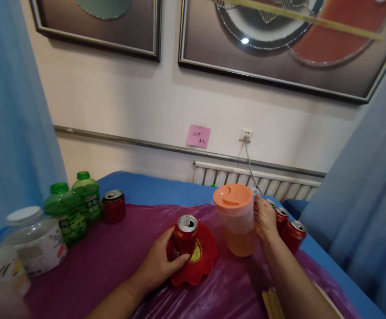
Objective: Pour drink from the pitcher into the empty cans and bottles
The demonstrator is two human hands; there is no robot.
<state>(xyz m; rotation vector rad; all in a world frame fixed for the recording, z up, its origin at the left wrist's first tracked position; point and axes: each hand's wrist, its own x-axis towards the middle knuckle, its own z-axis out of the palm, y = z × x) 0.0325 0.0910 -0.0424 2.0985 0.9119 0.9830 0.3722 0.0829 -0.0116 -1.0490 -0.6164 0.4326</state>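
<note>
My left hand is wrapped round an opened red can, which stands upright over a red scalloped dish with a yellow emblem. To the right, my right hand is closed at the handle side of a clear plastic pitcher. An orange lid covers the pitcher, and amber liquid fills its lower part. Most of the handle is hidden by my fingers. Both the can and the pitcher are upright and apart.
Several red cans stand behind my right forearm. At the left are another red can, green bottles and clear jars. Pale sticks lie near the front edge. Purple sheeting covers the blue table.
</note>
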